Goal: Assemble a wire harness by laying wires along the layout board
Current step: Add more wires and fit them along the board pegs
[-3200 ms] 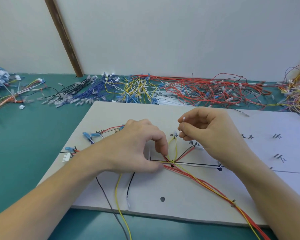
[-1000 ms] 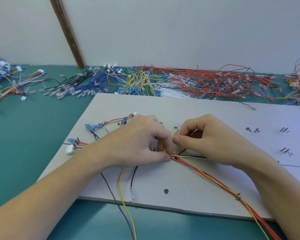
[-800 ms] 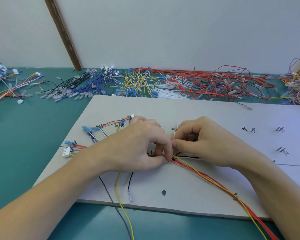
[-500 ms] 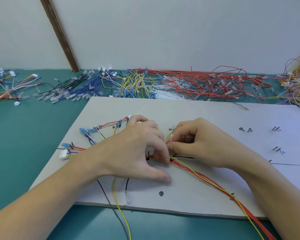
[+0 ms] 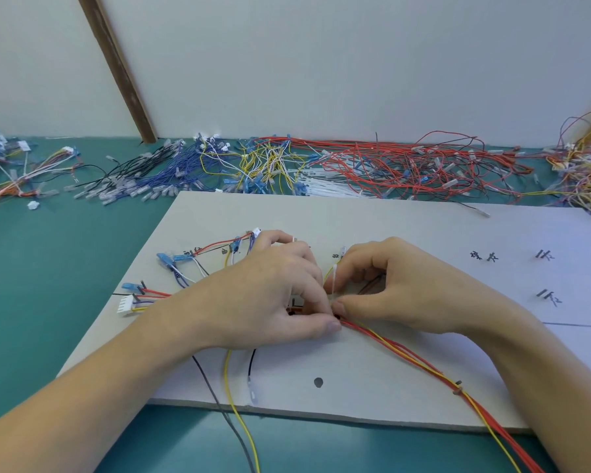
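Observation:
The white layout board [image 5: 372, 220] lies on the green table, with wires laid along its lines. A bundle of red and yellow wires [image 5: 406, 353] runs from the board's middle toward the lower right. My left hand [image 5: 267, 298] pinches this bundle at the junction, thumb and fingers curled on it. My right hand [image 5: 389, 295] meets it there and pinches a thin white cable tie [image 5: 335, 281] that stands up beside a yellow wire. A white connector [image 5: 125, 303] and blue terminals [image 5: 168, 261] lie at the board's left. The junction itself is hidden by my fingers.
Heaps of loose wires lie along the wall: black and blue [image 5: 157, 179], yellow [image 5: 267, 165], red [image 5: 406, 169], mixed [image 5: 587, 172] at far right. A brown wooden strip [image 5: 116, 66] leans on the wall. Yellow and dark wires [image 5: 232, 397] hang over the board's front edge.
My right hand came down from above the board to the junction, bringing the white tie. My left thumb, stretched out half a second ago, is back at the bundle.

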The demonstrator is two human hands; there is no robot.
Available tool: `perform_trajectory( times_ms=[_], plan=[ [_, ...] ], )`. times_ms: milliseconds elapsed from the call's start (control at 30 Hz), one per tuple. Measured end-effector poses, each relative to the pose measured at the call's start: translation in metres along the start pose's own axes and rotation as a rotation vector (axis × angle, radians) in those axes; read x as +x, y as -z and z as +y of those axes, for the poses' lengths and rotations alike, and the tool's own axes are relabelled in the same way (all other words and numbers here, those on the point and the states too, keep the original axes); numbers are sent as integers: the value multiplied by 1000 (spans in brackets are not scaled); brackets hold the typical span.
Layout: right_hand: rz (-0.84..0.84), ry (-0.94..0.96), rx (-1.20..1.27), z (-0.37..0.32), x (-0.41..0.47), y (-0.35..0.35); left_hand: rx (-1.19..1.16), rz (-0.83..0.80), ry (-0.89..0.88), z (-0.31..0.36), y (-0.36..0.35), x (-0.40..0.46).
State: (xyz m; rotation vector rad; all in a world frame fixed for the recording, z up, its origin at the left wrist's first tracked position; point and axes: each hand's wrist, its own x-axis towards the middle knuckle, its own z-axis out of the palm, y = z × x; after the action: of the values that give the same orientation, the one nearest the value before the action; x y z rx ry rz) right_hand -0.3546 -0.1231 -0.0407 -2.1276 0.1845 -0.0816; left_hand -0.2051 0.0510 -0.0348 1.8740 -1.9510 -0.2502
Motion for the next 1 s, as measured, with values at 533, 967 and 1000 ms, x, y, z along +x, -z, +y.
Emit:
perform_trajectory(
  times_ms=[533,967,1000],
  plan=[
    [-17,15,54,1,-1,0,-67,209,143,0,-9,8],
    [-41,-17,140,1,-2,3,-8,246,165,4,-12,9],
    [-35,-13,135,1,-1,2,1,247,165,3,-12,9]
  ],
)
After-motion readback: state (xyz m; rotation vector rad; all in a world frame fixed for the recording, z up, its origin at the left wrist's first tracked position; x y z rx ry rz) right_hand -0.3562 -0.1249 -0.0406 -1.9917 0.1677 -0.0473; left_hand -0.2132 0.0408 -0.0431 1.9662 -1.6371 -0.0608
